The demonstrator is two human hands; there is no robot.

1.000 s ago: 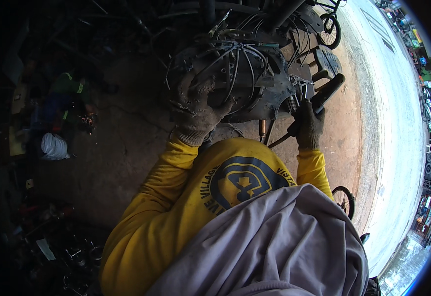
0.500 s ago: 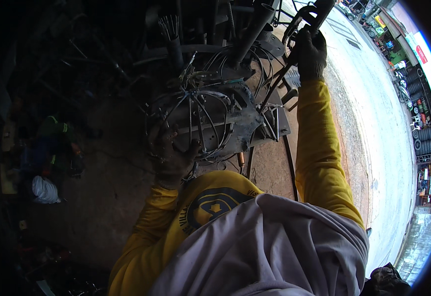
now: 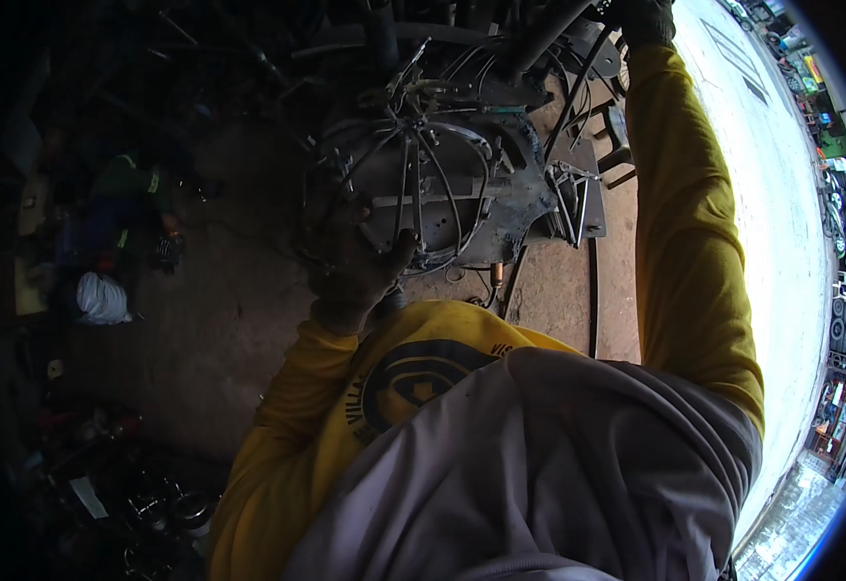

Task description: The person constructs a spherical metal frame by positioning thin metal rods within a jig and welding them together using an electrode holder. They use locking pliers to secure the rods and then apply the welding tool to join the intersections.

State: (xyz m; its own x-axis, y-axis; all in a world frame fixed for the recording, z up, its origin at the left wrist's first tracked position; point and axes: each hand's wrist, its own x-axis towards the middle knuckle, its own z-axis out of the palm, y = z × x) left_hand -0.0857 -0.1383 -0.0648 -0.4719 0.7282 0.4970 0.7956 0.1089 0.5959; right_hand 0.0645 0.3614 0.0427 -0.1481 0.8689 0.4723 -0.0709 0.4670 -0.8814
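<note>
My left hand (image 3: 355, 266), in a dark glove, is closed at the near left edge of a frame of thin bent metal rods (image 3: 421, 179). Its thumb and fingers stand apart around that rim, in deep shadow. The rod frame bulges like a cage over a dark flat metal plate (image 3: 510, 208). Far off at the top right, my gloved right hand (image 3: 641, 19) is stretched out and closed by a dark metal part. The picture's upper edge cuts off the hand and most of that part.
Dark pipes (image 3: 551, 39) and bars crowd the far side. A copper-coloured nozzle (image 3: 497, 275) hangs by the plate's near edge. Left, a crouching person in dark green (image 3: 127, 194) works near a white sack (image 3: 103, 298). A bright road (image 3: 781, 242) runs along the right.
My right arm has reached farther out, taking the hand to the upper edge. The view has shifted, so the bench appears higher and farther right. My left hand stays at the rod frame.
</note>
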